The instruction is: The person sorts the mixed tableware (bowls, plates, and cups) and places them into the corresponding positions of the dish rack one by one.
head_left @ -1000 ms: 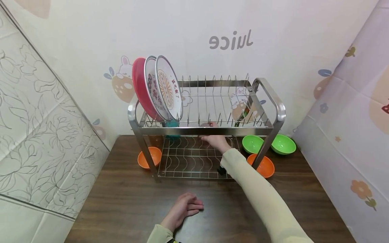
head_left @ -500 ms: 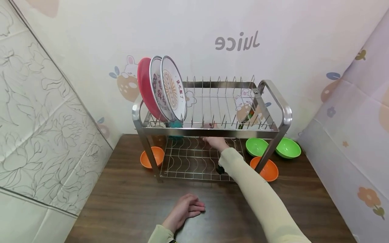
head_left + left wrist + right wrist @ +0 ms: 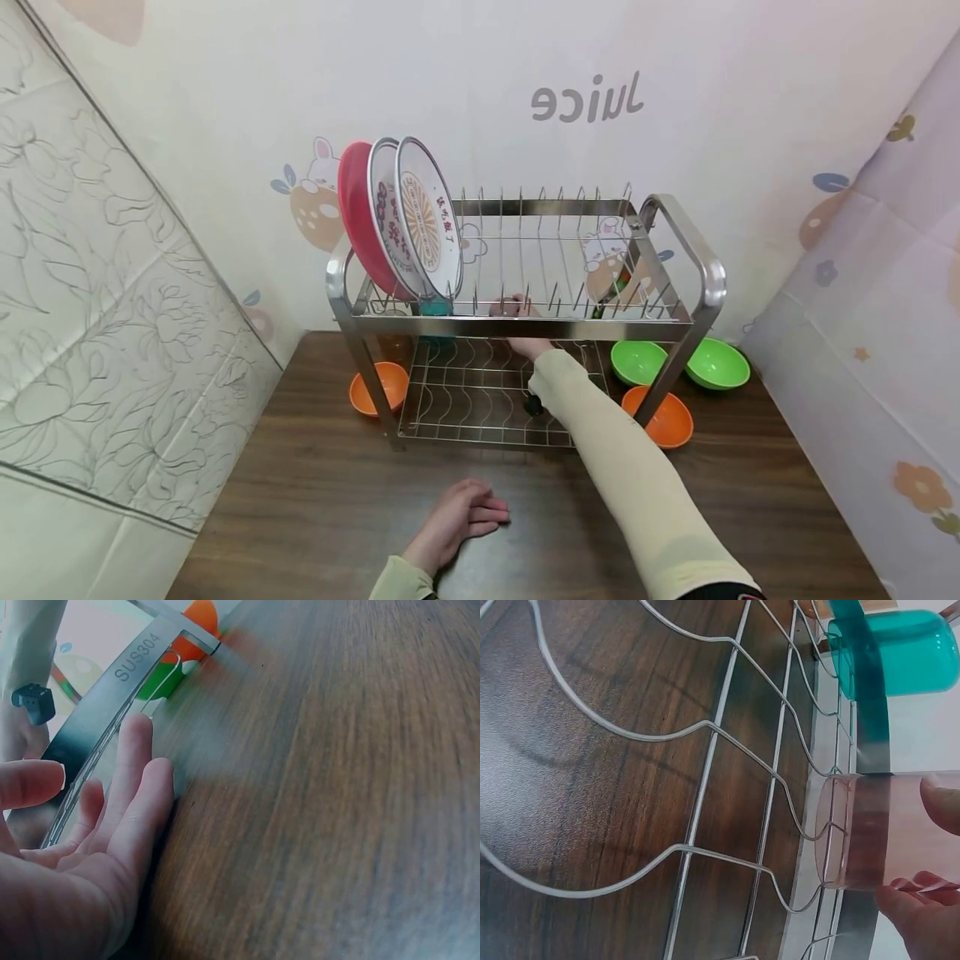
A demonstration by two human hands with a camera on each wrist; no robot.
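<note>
My right hand (image 3: 531, 340) reaches under the upper tier of a metal dish rack (image 3: 525, 327) and grips a transparent pink cup (image 3: 859, 825). Thumb and fingers sit on opposite sides of the cup. Its base is at the back wires of the lower tier; whether it rests on them I cannot tell. A teal cup (image 3: 900, 656) stands beside it, to the left in the head view. My left hand (image 3: 459, 521) rests on the table in front of the rack, fingers relaxed, holding nothing. The left wrist view shows this hand (image 3: 105, 840) near the rack's front rail.
A red plate (image 3: 356, 217) and two white patterned plates (image 3: 423, 221) stand upright in the upper tier's left end. An orange bowl (image 3: 382, 387) sits left of the rack. At its right are two green bowls (image 3: 717, 364) and another orange bowl (image 3: 669, 421).
My right hand has moved slightly farther back and up with the pink cup. The left hand stays put on the table. The head view has shifted a little.
</note>
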